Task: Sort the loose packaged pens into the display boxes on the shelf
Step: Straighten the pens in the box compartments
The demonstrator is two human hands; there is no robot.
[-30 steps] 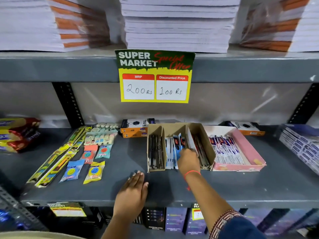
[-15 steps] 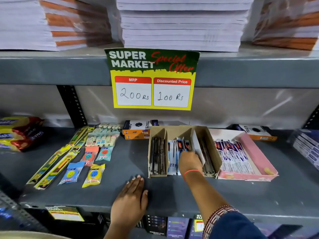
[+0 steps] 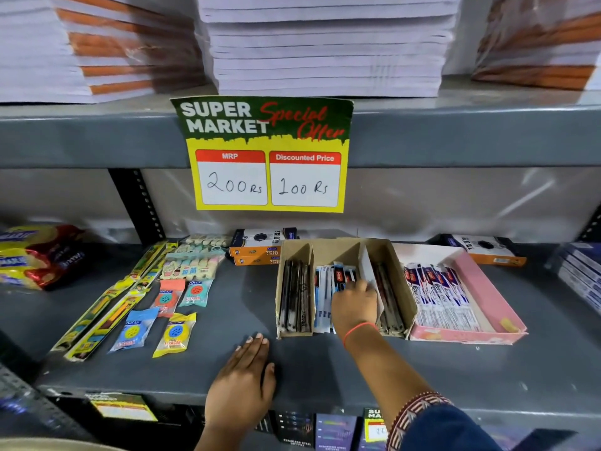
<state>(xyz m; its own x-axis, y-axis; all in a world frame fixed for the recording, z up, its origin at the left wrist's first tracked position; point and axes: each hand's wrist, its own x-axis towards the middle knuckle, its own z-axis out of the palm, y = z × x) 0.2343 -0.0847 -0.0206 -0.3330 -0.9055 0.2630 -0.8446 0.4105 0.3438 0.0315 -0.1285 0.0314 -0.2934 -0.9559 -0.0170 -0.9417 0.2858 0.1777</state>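
Observation:
A brown cardboard display box (image 3: pixel 398 271) with three compartments stands on the grey shelf (image 3: pixel 325 362). Its left compartment holds dark pens (image 3: pixel 294 294), the middle one blue-and-white packaged pens (image 3: pixel 322 289), and the right one more dark pens (image 3: pixel 388 299). My right hand (image 3: pixel 353 304) reaches into the middle compartment, fingers curled onto the packaged pens beside the white divider (image 3: pixel 367 268). My left hand (image 3: pixel 242 382) lies flat on the shelf's front edge, holding nothing. To the right, a pink box (image 3: pixel 487 294) holds white packaged pens (image 3: pixel 435 294).
Loose yellow packs (image 3: pixel 97 317), eraser packets (image 3: pixel 177 307) and a pastel set (image 3: pixel 192 258) lie at the left. Orange-black boxes (image 3: pixel 257 247) stand behind the display box. Biscuit packs (image 3: pixel 35 255) sit far left. A price sign (image 3: pixel 268 154) hangs from the upper shelf, under stacked books (image 3: pixel 325 43).
The view has drawn closer to the shelf. My right hand stays in the middle compartment, its fingers reaching slightly farther back. My left hand has not moved.

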